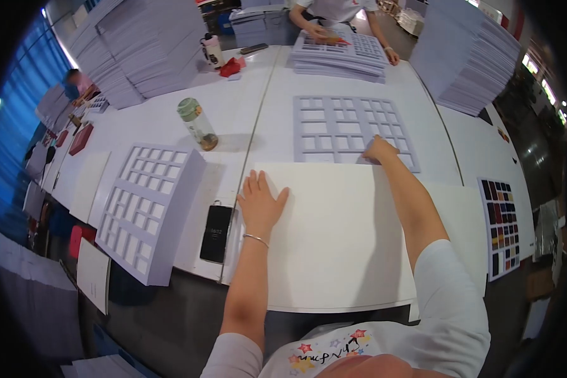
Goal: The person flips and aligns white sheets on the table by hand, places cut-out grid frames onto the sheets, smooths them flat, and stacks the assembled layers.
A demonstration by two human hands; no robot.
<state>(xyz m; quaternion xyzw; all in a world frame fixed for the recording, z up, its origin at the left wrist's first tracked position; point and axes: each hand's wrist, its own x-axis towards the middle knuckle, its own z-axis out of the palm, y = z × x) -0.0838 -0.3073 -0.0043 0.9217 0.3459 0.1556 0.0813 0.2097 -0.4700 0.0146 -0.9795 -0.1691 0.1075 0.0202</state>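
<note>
At the white desk's (pixel 277 120) far edge, the picture's top border cuts off the head of a co-worker in a white shirt (pixel 337 9); the slim orange-and-red object (pixel 337 41) in that person's hand is too small to tell. Two tall stacks of pale lilac sheets (pixel 138 44), near the far left and far right corners, also run past the border. The right hand (pixel 373 155) hides part of the pale lilac grid panel (pixel 346 133); its grip cannot be told. Digits on the black phone (pixel 216 233) are illegible.
</note>
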